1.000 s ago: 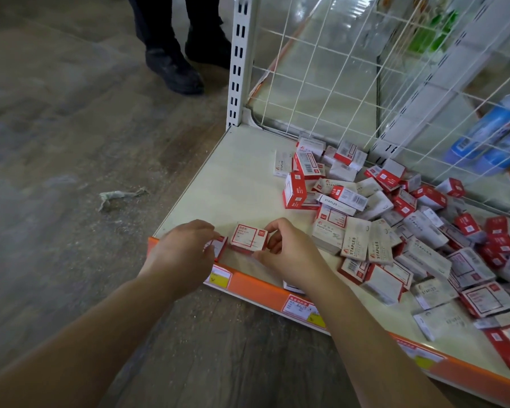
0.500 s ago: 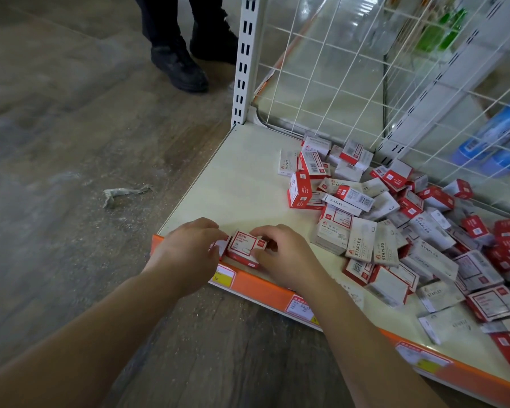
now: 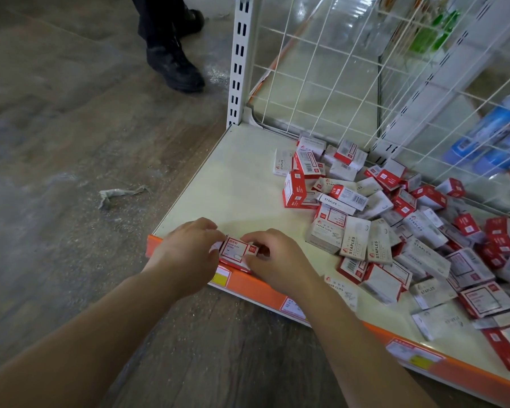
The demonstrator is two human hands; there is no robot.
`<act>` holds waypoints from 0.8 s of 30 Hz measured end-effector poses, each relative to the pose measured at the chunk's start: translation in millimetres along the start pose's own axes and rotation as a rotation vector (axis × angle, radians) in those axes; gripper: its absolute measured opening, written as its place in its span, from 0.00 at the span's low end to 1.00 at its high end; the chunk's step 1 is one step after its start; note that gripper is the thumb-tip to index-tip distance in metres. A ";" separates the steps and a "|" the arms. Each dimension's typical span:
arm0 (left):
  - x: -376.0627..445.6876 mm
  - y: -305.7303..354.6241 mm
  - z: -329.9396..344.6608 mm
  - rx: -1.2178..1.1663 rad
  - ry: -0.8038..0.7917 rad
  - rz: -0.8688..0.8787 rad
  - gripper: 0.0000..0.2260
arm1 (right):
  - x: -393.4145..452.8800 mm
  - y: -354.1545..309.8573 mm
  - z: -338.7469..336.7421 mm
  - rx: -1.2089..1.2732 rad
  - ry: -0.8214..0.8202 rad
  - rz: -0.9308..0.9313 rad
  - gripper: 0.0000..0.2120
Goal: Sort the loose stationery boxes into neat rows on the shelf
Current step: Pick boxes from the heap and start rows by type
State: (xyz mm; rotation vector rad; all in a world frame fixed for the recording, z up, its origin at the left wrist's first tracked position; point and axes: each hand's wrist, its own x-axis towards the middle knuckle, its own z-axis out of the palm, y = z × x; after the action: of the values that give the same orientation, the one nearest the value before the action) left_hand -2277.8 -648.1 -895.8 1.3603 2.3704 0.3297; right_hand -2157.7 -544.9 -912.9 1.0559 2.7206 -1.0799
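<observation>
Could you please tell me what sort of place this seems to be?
Probably a shop aisle: a bottom shelf with an orange price strip, a wire mesh back, and a heap of staple boxes.

The floor (image 3: 71,119) is grey-brown wood-look planking, dull and scuffed. A crumpled scrap of paper (image 3: 121,194) lies on it, up and to the left of the hands. Beyond them rises a white slotted upright post (image 3: 239,63), with a white wire grid panel (image 3: 351,72) to its right. Behind the grid the ground looks glossy, perhaps tile. A dark shoe (image 3: 174,67) stands left of the post.
</observation>
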 end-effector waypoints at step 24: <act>7.5 87.7 26.8 -0.003 -0.198 0.231 0.19 | -53.6 77.0 -52.7 0.039 0.215 0.238 0.08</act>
State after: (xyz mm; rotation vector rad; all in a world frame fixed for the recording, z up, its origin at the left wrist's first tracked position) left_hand -2201.6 -597.3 -887.6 1.5905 2.0574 0.2486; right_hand -2058.9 -503.0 -904.8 1.5384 2.6429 -1.0385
